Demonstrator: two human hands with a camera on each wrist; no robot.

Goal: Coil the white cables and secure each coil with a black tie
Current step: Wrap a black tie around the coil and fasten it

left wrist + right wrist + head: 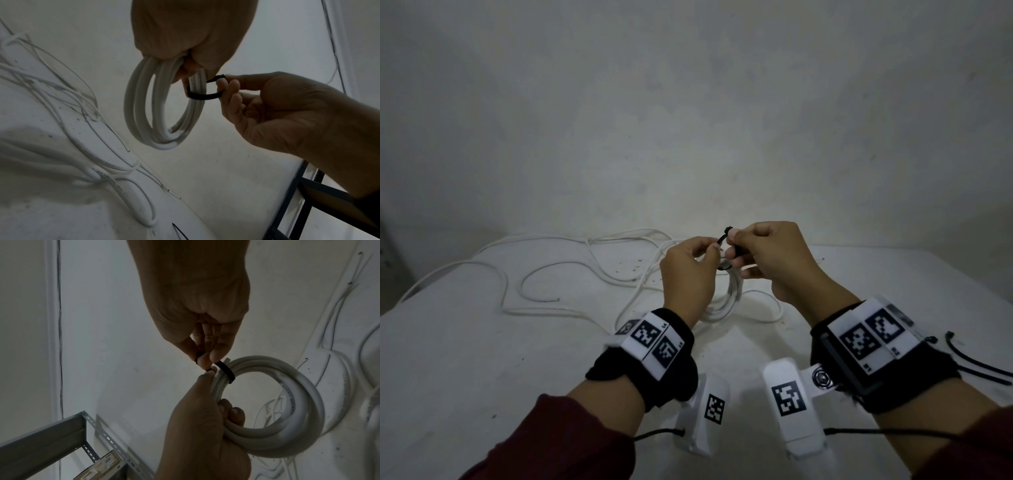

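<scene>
Smooth matt white coil (pixel 164 113), matt black tie (pixel 202 96), perforated metal shelving (pixel 98 436).

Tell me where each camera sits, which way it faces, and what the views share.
Head: on the head, looking forward and down at the table; both forearms show.
Left wrist: along the left hand, which holds the coil; right hand opposite.
Right wrist: along the right hand, which pinches the tie; left hand below.
Shared: both wrist views show coil, tie and both hands.

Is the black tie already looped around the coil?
Yes, in the left wrist view the black tie circles the coil, its ends pinched by the right hand.
</scene>
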